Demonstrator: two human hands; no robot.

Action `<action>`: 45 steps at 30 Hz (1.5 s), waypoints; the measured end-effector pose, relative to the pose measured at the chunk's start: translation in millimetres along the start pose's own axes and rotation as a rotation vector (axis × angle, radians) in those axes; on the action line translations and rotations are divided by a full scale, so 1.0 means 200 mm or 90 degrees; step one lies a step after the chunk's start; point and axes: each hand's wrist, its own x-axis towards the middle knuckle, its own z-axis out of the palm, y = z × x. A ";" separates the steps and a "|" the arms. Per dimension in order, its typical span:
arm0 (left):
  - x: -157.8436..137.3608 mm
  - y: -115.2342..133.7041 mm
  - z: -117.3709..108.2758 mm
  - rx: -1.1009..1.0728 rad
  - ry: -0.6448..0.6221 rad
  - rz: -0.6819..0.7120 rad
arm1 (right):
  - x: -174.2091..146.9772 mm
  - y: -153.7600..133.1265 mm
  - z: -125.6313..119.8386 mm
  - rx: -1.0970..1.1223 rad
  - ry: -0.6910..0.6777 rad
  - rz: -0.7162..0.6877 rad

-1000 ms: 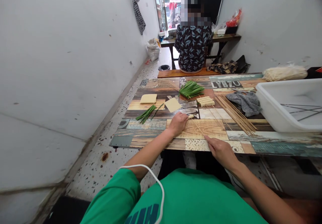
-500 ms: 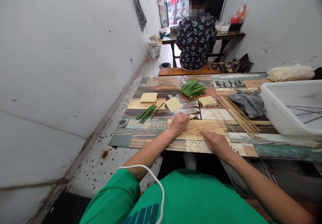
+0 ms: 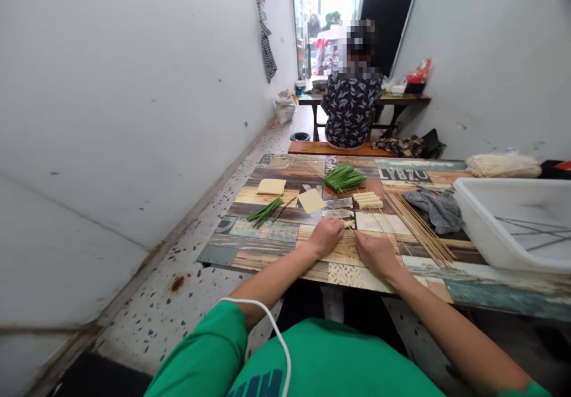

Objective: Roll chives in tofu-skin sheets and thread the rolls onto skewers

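My left hand (image 3: 329, 235) is closed on a small pale yellow roll (image 3: 348, 224), pressing it to the table. Close beside it, my right hand (image 3: 373, 250) is pinched at the near side of the roll, around a thin bamboo skewer that mostly hides behind the fingers. Beyond my left hand lies a single square yellow sheet, like tofu skin (image 3: 311, 201), with a stack of the same sheets (image 3: 271, 187) farther left. Cut green chives (image 3: 264, 213) lie nearby. Several finished rolls on skewers (image 3: 367, 200) sit beyond my right hand.
A larger chive bunch (image 3: 344, 177) lies toward the back. Loose bamboo skewers (image 3: 422, 230) spread at right, beside a grey cloth (image 3: 436, 209) and a white plastic tub (image 3: 486, 248). A person (image 3: 352, 108) sits facing away at another table (image 3: 413, 100).
My right hand has moved in along the skewer, close to my left hand and the roll; less skewer shows. The camera view has tilted upward.
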 end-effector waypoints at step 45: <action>-0.48 -0.08 -0.39 -0.021 -0.024 -0.059 | 0.97 -0.38 -0.17 0.039 -0.142 -0.368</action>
